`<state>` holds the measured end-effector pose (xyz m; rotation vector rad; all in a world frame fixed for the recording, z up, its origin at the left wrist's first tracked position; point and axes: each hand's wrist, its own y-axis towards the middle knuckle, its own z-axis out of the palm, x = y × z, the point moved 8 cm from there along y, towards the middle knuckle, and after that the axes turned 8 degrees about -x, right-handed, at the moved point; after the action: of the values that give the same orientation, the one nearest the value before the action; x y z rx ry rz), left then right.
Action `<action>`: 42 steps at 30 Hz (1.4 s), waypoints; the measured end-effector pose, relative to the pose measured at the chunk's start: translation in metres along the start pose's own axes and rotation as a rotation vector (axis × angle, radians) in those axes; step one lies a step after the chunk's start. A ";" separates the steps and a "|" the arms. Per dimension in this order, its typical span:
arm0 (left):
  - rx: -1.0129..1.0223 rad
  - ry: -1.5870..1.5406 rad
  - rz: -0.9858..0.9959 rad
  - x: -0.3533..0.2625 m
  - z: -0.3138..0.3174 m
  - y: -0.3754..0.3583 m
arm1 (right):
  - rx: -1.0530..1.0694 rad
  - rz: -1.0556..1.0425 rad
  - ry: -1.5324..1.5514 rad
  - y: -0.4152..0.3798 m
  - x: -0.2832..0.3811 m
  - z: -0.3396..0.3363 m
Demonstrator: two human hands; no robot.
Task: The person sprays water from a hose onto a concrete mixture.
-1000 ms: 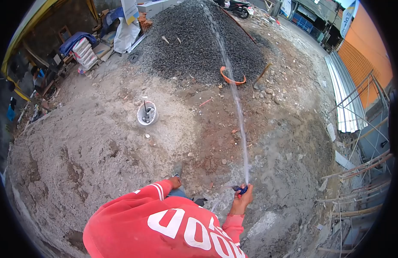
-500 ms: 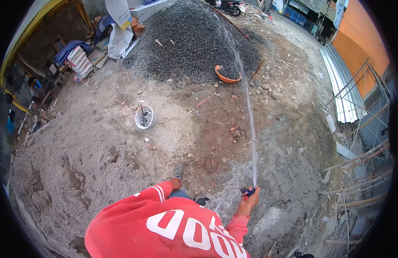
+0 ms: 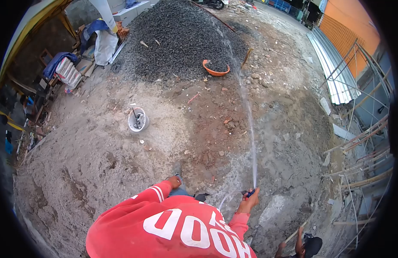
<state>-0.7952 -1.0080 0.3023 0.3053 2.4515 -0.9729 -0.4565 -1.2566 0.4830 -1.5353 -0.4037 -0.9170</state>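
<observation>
My right hand (image 3: 249,202) is closed round a dark blue hose nozzle (image 3: 250,193), and a pale hose (image 3: 228,196) curves away from it to the left. From the nozzle a stream of water (image 3: 251,129) arcs forward to the gravel pile (image 3: 177,38). My left hand (image 3: 175,182) is near my bent leg, its fingers curled with nothing visible in them. An orange basin (image 3: 217,73) holding gravel lies tilted at the pile's edge. Farther left on the ground stands a white bucket (image 3: 138,120) with grey contents and a dark handle sticking up.
At the lower right a person in a dark cap (image 3: 313,246) holds a pole (image 3: 298,231). Bamboo poles (image 3: 371,177) and corrugated metal sheets (image 3: 332,73) line the right side. Stacked sacks (image 3: 69,73) lie at the upper left. Mud and rubble cover the ground.
The view has shifted, moving the pile, basin and bucket left and slightly up. The person at the lower right shows more, with an arm and pole now visible. Water still flows from the nozzle.
</observation>
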 end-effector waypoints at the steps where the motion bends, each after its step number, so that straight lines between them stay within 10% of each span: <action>1: 0.035 -0.009 -0.005 0.001 0.002 0.001 | -0.003 0.000 0.002 0.001 0.000 -0.002; 42: -0.010 0.050 0.016 -0.002 -0.001 0.003 | 0.146 0.061 0.087 -0.005 0.013 0.019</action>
<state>-0.7929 -1.0051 0.3019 0.3494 2.4939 -0.9563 -0.4458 -1.2405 0.4977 -1.3625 -0.3516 -0.8839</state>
